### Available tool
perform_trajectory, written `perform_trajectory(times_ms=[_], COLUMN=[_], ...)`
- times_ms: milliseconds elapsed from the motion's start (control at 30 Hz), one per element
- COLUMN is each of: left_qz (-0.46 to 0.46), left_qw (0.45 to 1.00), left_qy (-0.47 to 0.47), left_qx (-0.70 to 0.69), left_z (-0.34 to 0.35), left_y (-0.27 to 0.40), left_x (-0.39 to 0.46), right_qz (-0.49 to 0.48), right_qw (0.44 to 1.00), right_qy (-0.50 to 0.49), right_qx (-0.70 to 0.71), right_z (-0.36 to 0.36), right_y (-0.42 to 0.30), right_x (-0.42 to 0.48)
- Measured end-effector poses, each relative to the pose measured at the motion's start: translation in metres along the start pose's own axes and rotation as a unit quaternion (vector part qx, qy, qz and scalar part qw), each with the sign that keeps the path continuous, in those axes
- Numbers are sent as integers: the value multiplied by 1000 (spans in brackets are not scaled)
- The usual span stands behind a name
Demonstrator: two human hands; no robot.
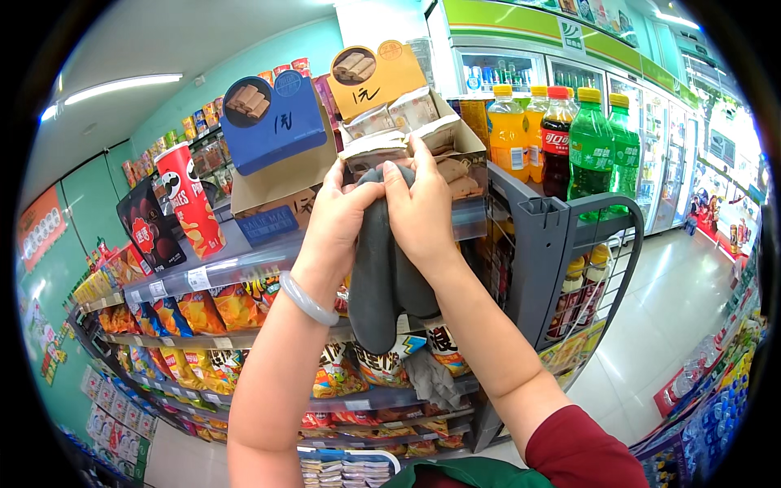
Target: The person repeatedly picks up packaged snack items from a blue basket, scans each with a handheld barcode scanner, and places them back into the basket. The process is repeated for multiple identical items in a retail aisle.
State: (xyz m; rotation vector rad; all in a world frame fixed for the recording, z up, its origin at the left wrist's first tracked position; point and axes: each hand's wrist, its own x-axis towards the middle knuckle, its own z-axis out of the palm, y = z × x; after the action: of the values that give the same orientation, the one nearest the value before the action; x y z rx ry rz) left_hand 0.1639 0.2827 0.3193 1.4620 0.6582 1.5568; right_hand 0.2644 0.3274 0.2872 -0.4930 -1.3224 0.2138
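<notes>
My left hand [341,210] and my right hand [421,207] are close together in front of an open snack carton. Their thumbs pinch the top of a dark grey soft item [373,293], which hangs in two long rounded lobes; whether it is gloves or socks I cannot tell. My index fingers reach up to the edge of a wrapped snack packet [375,145] at the carton's front. Behind it the yellow-topped carton [378,82] holds several more wrapped packets [413,110]. A pale bangle [305,302] circles my left wrist.
A blue-topped carton [274,122], a red Pringles can [190,201] and a dark snack bag [149,229] stand left. Soft-drink bottles [590,143] stand right, behind a grey rack post [531,256]. A grey rag [432,379] hangs below. Several chip bags [198,312] fill lower shelves.
</notes>
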Motion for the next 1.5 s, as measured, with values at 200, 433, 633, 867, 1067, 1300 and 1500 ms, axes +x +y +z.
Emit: perform_trajectory(times_ms=[200, 433, 633, 867, 1067, 1300, 1500], left_qz=[-6, 93, 246, 322, 184, 68, -39], left_qw=[1000, 995, 968, 917, 905, 902, 924], left_qy=[24, 16, 40, 198, 360, 402, 377], left_qx=[-1, -27, -42, 128, 130, 144, 39], left_z=[2, 6, 11, -32, -72, -104, -113], left_y=[2, 8, 18, 14, -10, -33, -54], left_x=[-7, -20, -52, -131, -206, -275, -309], right_qz=[-6, -111, -175, -98, 121, 230, 240], right_qw=[1000, 990, 972, 974, 934, 835, 764], right_qy=[-12, 48, 72, -55, -236, -434, -540], right_qx=[8, 69, 137, 196, 240, 250, 259], right_z=[-1, 1, -2, 6, 22, 40, 58], right_y=[-3, -19, -59, -83, -76, -53, -46], right_x=[1, 3, -4, -60, -136, -191, -226])
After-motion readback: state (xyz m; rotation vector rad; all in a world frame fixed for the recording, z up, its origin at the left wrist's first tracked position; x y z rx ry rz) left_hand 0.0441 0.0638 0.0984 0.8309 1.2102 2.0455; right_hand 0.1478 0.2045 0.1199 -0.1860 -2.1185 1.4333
